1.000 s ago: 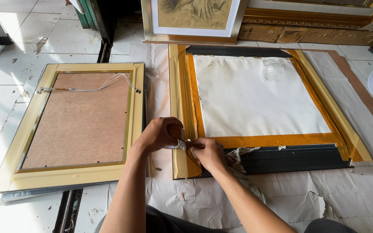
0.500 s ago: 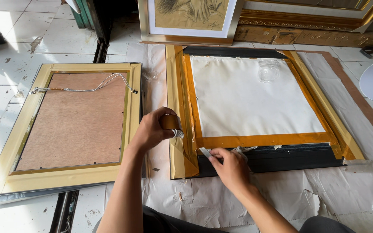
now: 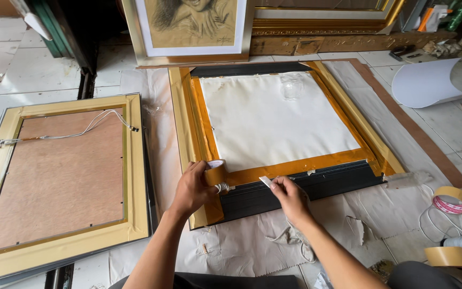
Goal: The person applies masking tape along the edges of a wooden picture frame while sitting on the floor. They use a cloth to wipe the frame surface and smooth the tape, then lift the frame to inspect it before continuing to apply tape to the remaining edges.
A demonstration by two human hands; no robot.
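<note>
A gold picture frame (image 3: 180, 123) lies face down on paper sheets, its white backing (image 3: 274, 120) edged with orange-brown tape. Its near rail (image 3: 316, 184) is black. My left hand (image 3: 191, 190) grips a roll of brown tape (image 3: 216, 172) at the frame's near left corner. My right hand (image 3: 290, 197) is a little to the right, over the black rail. It pinches the pale free end of the tape (image 3: 266, 182) between thumb and fingers. A short length of tape runs between the two hands along the backing's lower edge.
A second gold frame (image 3: 135, 176) lies face down at the left, with a brown board and a hanging wire. A framed portrait drawing (image 3: 188, 27) and an ornate frame (image 3: 322, 32) lean at the back. At the right are two tape rolls (image 3: 449, 199) (image 3: 450, 257) and a curled white sheet (image 3: 423, 80).
My hands were together at the frame's near left corner. My right hand has moved right, drawing the tape end away from the roll, which my left hand keeps at the corner.
</note>
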